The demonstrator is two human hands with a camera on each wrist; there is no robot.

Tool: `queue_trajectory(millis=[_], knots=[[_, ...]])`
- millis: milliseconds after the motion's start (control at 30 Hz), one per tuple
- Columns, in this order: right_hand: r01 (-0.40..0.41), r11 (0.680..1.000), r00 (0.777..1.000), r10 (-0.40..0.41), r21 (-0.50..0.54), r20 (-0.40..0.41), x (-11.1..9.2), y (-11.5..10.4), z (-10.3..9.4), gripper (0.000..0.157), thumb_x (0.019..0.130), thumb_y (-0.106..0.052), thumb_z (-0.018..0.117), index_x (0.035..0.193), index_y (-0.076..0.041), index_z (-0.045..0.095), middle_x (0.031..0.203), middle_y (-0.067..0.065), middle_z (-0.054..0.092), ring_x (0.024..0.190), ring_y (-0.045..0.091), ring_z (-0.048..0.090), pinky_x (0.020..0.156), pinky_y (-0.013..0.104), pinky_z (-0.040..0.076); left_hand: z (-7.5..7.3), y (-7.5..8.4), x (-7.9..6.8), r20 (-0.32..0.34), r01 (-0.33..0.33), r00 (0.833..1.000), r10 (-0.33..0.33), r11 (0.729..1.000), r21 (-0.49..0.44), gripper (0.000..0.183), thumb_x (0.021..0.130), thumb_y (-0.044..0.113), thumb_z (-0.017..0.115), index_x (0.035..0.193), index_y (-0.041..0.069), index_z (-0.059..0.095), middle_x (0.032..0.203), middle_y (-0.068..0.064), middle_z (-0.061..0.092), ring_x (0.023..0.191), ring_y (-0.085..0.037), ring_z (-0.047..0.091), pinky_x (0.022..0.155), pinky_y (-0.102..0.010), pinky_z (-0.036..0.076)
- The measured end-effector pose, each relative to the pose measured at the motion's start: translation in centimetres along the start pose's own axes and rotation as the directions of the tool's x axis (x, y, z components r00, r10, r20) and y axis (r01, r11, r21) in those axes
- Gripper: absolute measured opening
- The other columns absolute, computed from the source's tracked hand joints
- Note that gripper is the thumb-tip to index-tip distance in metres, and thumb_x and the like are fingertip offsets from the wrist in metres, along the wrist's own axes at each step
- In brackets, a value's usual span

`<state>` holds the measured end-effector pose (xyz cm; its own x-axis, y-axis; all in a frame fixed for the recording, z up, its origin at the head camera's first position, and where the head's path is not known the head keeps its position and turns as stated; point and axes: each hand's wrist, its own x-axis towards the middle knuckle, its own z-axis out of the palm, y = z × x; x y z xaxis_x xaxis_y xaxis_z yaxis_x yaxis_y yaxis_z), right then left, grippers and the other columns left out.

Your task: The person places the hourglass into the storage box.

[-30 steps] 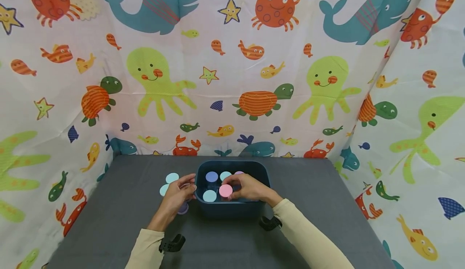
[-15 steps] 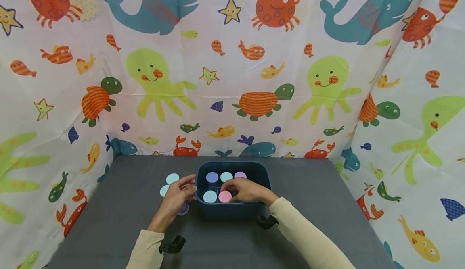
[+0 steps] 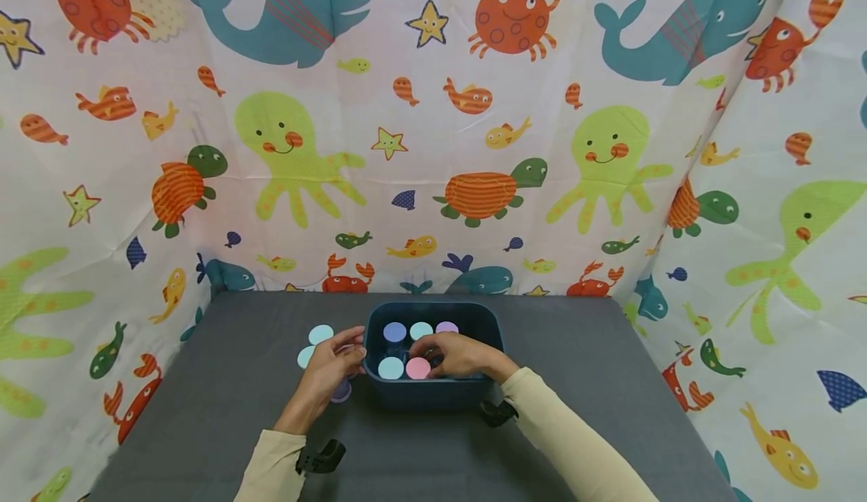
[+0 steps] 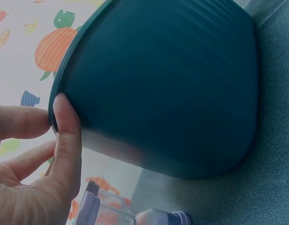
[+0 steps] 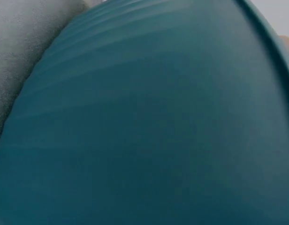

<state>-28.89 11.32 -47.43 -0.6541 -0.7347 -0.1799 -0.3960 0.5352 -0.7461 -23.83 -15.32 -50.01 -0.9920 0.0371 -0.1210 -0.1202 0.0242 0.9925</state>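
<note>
A dark teal bin (image 3: 433,397) stands on the table, with several small lidded jars inside. My left hand (image 3: 328,366) grips its left rim; in the left wrist view the thumb (image 4: 67,136) lies along the outer wall (image 4: 168,89). Down in the bin, my right hand (image 3: 463,355) pinches a pink-lidded jar (image 3: 418,368) at the front, its fingertips partly hidden. Beside that jar sits a pale-blue-lidded jar (image 3: 390,368). Behind are a periwinkle-lidded jar (image 3: 395,332), another pale-blue-lidded jar (image 3: 421,330) and a lilac-lidded jar (image 3: 447,327). The bin's outer wall fills the right wrist view.
Left of the bin, pale-blue-lidded jars (image 3: 321,333) and a purple-lidded jar (image 3: 342,390) stand on the grey tabletop (image 3: 576,412), partly behind my left hand. Clear jars with lilac lids (image 4: 90,206) show in the left wrist view. A sea-animal curtain (image 3: 420,216) surrounds the table.
My right hand has lowered the pink-lidded jar toward the front of the bin, uncovering the lilac lid behind. My left hand keeps its grip on the rim.
</note>
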Motion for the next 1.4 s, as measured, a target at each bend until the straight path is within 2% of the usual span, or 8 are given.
queue_trajectory(millis=[200,367,633,833,1000,1133,1267,1400], knots=[[0.022,0.999,0.996,-0.018,0.044,-0.09,-1.9,-0.6,-1.2,0.045,0.092,-0.017,0.068,0.133,-0.005,0.056,0.13,0.015,0.062,0.121,0.033,0.06,0.102,0.048,0.049,0.0,0.0,0.0,-0.001,-0.014,1.0,0.014,1.0,0.001,0.044,0.095,0.004,0.058,0.139,0.003,0.051,0.129,-0.021,0.052,0.103,-0.032,0.058,0.073,-0.023,0.057],[0.028,0.996,0.972,-0.007,0.084,-0.235,-3.9,-1.3,-2.3,0.039,0.095,-0.019,0.065,0.133,-0.011,0.057,0.131,0.011,0.061,0.122,0.031,0.059,0.1,0.045,0.051,0.0,0.2,-0.1,0.001,-0.018,1.0,0.018,1.0,0.003,0.044,0.095,0.004,0.058,0.138,0.003,0.051,0.129,-0.021,0.052,0.102,-0.03,0.058,0.072,-0.023,0.056],[0.023,0.985,0.887,0.059,0.172,-0.457,-6.0,-1.7,-3.1,0.032,0.095,-0.019,0.065,0.126,-0.016,0.061,0.123,0.009,0.066,0.114,0.024,0.063,0.095,0.039,0.055,-0.1,0.2,-0.2,0.004,-0.012,1.0,0.012,1.0,0.002,0.045,0.095,0.005,0.059,0.139,0.003,0.051,0.131,-0.021,0.051,0.101,-0.026,0.058,0.074,-0.023,0.056],[0.003,0.978,0.817,0.119,0.211,-0.564,-7.2,-1.1,-3.4,0.03,0.095,-0.021,0.066,0.124,-0.017,0.062,0.122,0.011,0.066,0.109,0.023,0.063,0.089,0.034,0.056,-0.1,0.1,0.0,0.006,-0.016,1.0,0.016,1.0,0.001,0.045,0.095,0.005,0.059,0.139,0.003,0.051,0.131,-0.02,0.052,0.097,-0.02,0.058,0.073,-0.023,0.056],[-0.003,0.972,0.763,0.155,0.236,-0.628,-8.1,-0.2,-3.5,0.032,0.095,-0.02,0.065,0.125,-0.011,0.062,0.118,0.014,0.065,0.105,0.025,0.062,0.082,0.03,0.054,-0.1,0.0,0.1,-0.003,-0.013,1.0,0.013,1.0,0.001,0.044,0.095,0.004,0.059,0.138,0.003,0.052,0.129,-0.02,0.053,0.093,-0.019,0.06,0.072,-0.024,0.057],[-0.042,0.965,0.727,0.206,0.257,-0.655,-8.7,0.8,-3.3,0.036,0.096,-0.017,0.064,0.13,-0.006,0.058,0.126,0.017,0.061,0.114,0.03,0.059,0.092,0.04,0.053,-0.1,0.0,0.0,-0.008,-0.009,1.0,0.009,1.0,0.0,0.043,0.094,0.003,0.059,0.137,0.004,0.053,0.127,-0.019,0.054,0.092,-0.02,0.06,0.072,-0.025,0.057],[-0.071,0.948,0.7,0.269,0.31,-0.662,-9.1,1.9,-2.9,0.044,0.096,-0.012,0.062,0.137,-0.002,0.051,0.138,0.022,0.053,0.125,0.036,0.052,0.106,0.053,0.043,0.0,-0.1,-0.1,-0.008,-0.015,1.0,0.015,1.0,0.001,0.044,0.094,0.003,0.06,0.137,0.004,0.053,0.127,-0.02,0.054,0.093,-0.02,0.06,0.073,-0.025,0.058],[-0.072,0.931,0.678,0.309,0.358,-0.667,-9.3,2.6,-2.7,0.049,0.096,-0.01,0.062,0.142,-0.006,0.046,0.143,0.021,0.049,0.129,0.036,0.05,0.107,0.054,0.042,0.0,-0.1,-0.1,-0.011,-0.019,1.0,0.019,1.0,0.001,0.044,0.094,0.003,0.059,0.137,0.004,0.053,0.128,-0.02,0.054,0.094,-0.021,0.06,0.074,-0.028,0.058]])
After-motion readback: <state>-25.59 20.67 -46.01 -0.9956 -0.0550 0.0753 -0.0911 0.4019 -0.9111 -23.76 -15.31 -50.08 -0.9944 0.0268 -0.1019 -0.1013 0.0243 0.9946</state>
